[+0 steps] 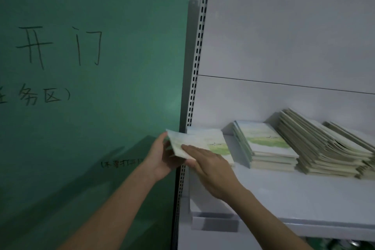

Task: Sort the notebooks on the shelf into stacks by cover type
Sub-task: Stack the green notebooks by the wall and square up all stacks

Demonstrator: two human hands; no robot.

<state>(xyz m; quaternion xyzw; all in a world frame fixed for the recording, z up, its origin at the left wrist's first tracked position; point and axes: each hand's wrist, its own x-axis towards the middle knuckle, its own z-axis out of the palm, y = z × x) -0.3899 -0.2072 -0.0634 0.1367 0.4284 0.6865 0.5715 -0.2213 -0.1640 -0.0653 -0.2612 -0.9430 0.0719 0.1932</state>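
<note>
Two hands: both are on one thin notebook with a pale sky-and-green-meadow cover (199, 144) at the left end of the white metal shelf (284, 195).
Left hand (160, 156): it grips the notebook's left edge, thumb on top at the corner and fingers curled underneath; this end juts out past the shelf's left side, in front of the green wall.
Right hand (211, 170): it lies flat on the cover with fingers straight and close together, pressing down near the notebook's front edge.
Held notebook: it is tilted, its left corner raised; its right part lies over the shelf's left end, and I cannot tell whether more notebooks lie beneath it.
Middle stack of meadow-cover notebooks (267, 146): it sits on the shelf just to the right of the held notebook, a narrow gap of bare shelf between them; its edges are fairly even.
Tall slanting stack of pale green-edged notebooks (324, 148): it is just beside the middle stack on the right, its layers slipped sideways and fanned; the cover type is not readable.
Far-right pile of similar notebooks (353, 134): it leans against the tall stack and is cut off by the frame edge.
Slotted grey metal upright (197, 63): it runs up the shelf's left side.
Green wall with handwritten black characters (81, 67): it fills the left half of the view.
</note>
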